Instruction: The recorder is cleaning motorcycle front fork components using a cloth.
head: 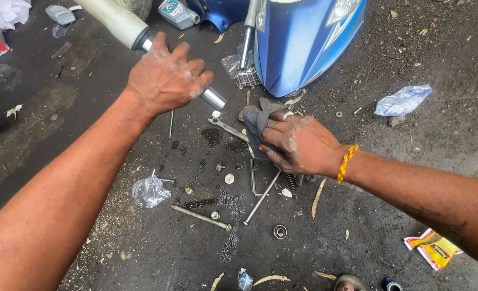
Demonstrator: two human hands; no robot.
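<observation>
My left hand [166,78] is closed around a long fork tube [121,24], cream at its upper part and shiny chrome [214,98] below the hand; it slants from top left down toward the middle. My right hand [298,145], with an orange thread band at the wrist, presses a dark grey rag [255,125] on the oily ground. A spanner [227,127] lies just left of the rag. A thin steel rod [261,198] and a small coil spring [291,182] poke out from under the right hand.
A blue scooter front panel [298,43] stands at the top middle. Bolts, washers, a long bolt [201,217] and a bearing [280,231] litter the dirty floor. Crumpled plastic bags [150,191] [403,101], a grey oil bottle [178,13] and a yellow wrapper [432,249] lie around.
</observation>
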